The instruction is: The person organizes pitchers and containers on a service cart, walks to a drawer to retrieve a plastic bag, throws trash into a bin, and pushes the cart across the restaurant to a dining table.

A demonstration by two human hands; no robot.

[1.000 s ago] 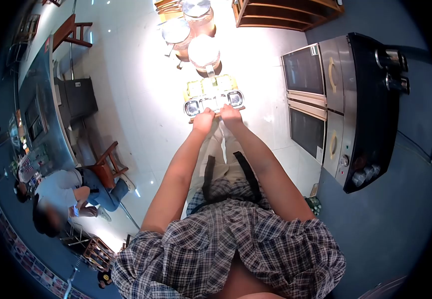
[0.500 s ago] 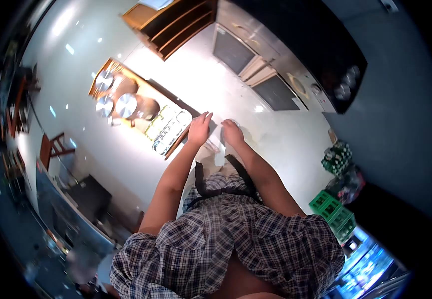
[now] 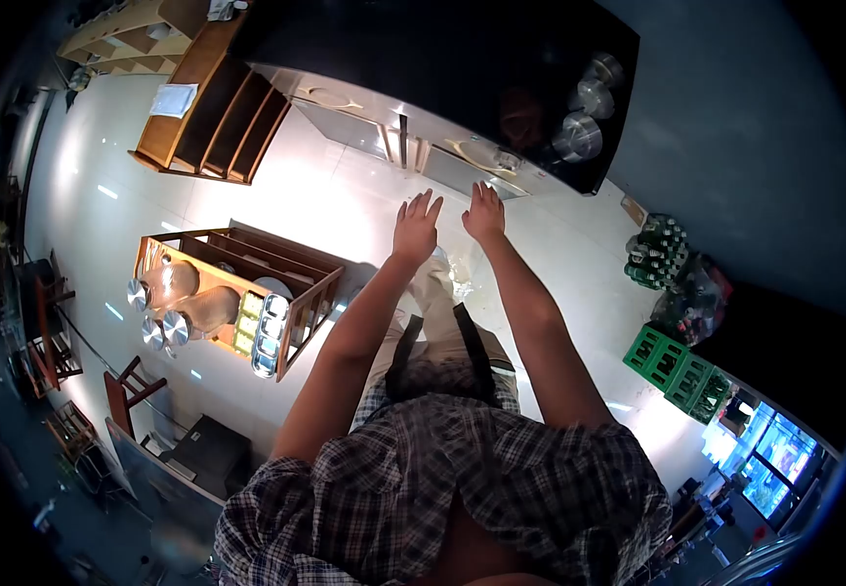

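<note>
My left hand (image 3: 416,228) is held out in front of me over the floor, fingers spread, with nothing in it. Beside it on the right, my right hand (image 3: 484,211) is raised with its fingers stretched out, also holding nothing. The two hands are apart. Just beyond them stands the steel front (image 3: 423,125) of a black-topped cabinet with framed doors; neither hand visibly touches it. Left of my left hand is a wooden cart (image 3: 320,293) bearing jars with metal lids and a tray of metal compartments (image 3: 268,335).
Metal-lidded containers (image 3: 577,137) stand on the black top (image 3: 393,49). A wooden shelf unit (image 3: 188,127) is at the upper left. Green bottles (image 3: 655,252) and green crates (image 3: 675,371) are on the right. A stool (image 3: 130,396) and a dark box (image 3: 210,451) are lower left.
Both hands have left the compartment tray on the cart and spread open. The view has turned right, so the cart now lies to the left and the black-topped cabinet is straight ahead.
</note>
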